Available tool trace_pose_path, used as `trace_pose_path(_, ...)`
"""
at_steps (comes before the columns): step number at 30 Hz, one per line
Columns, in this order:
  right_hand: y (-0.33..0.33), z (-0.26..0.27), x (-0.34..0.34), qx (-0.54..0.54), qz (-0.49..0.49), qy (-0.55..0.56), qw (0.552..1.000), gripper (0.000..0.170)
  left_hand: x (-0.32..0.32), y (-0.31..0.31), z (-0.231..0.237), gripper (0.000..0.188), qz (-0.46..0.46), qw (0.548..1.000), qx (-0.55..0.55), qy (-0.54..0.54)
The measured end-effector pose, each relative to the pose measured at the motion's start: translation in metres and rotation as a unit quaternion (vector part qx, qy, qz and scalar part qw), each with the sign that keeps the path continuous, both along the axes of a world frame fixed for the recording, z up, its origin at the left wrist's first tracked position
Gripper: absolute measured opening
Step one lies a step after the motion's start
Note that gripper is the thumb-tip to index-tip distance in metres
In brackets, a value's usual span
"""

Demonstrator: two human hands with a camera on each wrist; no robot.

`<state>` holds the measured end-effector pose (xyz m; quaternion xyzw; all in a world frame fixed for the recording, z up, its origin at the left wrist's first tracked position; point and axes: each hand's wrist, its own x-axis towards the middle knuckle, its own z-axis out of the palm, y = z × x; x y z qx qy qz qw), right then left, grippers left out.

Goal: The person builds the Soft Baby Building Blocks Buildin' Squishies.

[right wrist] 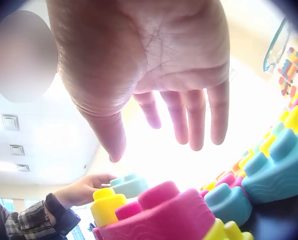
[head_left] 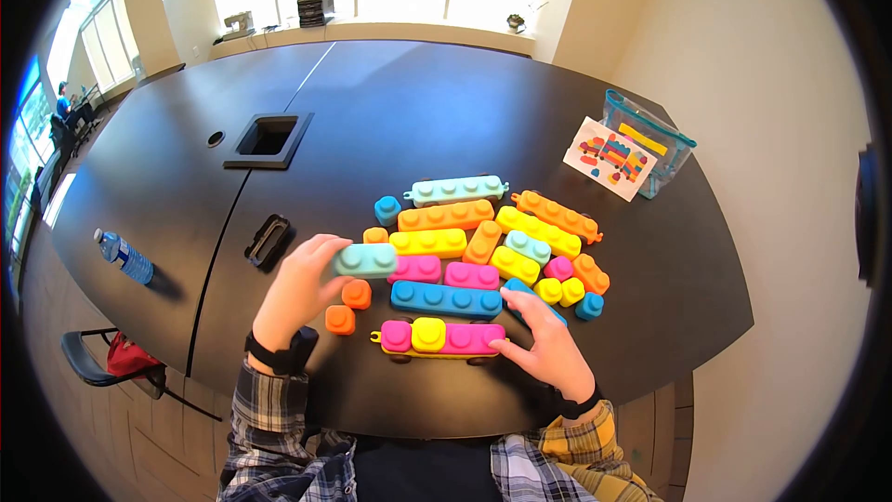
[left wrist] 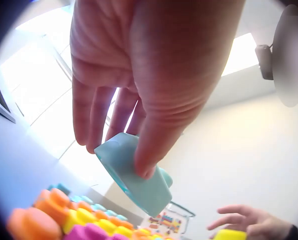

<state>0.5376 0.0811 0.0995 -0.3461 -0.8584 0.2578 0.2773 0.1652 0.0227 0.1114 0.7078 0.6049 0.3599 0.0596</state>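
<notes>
"What are the fingers doing?"

"The left hand [head_left: 302, 284] pinches a pale blue-green block [head_left: 365, 261] between its thumb [left wrist: 146, 167] and fingers. The right hand [head_left: 553, 353] is let go, with its fingers apart."

"Does the right hand touch anything?"

"It's close to the right end of the toy car [head_left: 474, 339]. I can't tell if it touches."

"Which step is this?"

"I think it's the moving-a-block step. The block is held up off the table [head_left: 288, 400], and it isn't on the toy car."

"What does the next move need?"

"Wherever it goes, I think it needs the bumps up and the block set level. The right hand looks free to help keep things steady."

"What does the block look like?"

"It's smooth and not shiny, with two round bumps I can see. It tips down in the left wrist view. The toy car has a yellow bottom, dark wheels, and pink and yellow blocks on top."

"What's near the fingers?"

"Two small ones, an orange block [head_left: 357, 294] and another orange piece [head_left: 340, 320], sit just beside the left hand. A long blue block [head_left: 446, 298] lies between the hands."

"And farther off?"

"Past the fingers, a long pale block [head_left: 457, 190] lies behind the colored ones. Well beyond the right fingers, a picture card [head_left: 604, 163] leans by a see-through bag [head_left: 671, 167]."
</notes>
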Motion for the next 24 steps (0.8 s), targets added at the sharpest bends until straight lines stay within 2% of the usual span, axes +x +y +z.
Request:
trace_pose_path(5, 0.002, 0.021, -0.017, 0.056, 0.032, 0.044, 0.997, 0.069, 0.062, -0.006, 0.024, 0.048, -0.096, 0.992, 0.006, -0.080)
trace_pose_path(10, 0.003, 0.019, -0.029, 0.044, 0.092, 0.058, 0.993, 0.062, 0.093, -0.008, 0.010, 0.055, -0.177, 0.977, -0.041, -0.108)
trace_pose_path(15, 0.004, 0.015, -0.016, 0.021, 0.080, 0.050, 0.995, 0.053, 0.092, -0.016, 0.001, 0.059, -0.161, 0.979, -0.077, -0.096)
trace_pose_path(17, 0.003, 0.012, -0.007, -0.043, 0.063, 0.083, 0.994, 0.046, 0.087, -0.023, -0.007, 0.060, -0.147, 0.981, -0.092, -0.091)
trace_pose_path(20, 0.004, 0.001, -0.001, -0.072, 0.077, 0.073, 0.992, 0.042, 0.083, -0.027, -0.022, 0.057, -0.140, 0.981, -0.114, -0.070)
trace_pose_path(24, 0.003, -0.006, -0.003, -0.092, 0.097, 0.065, 0.989, 0.045, 0.086, -0.029, -0.024, 0.050, -0.134, 0.979, -0.124, -0.096)
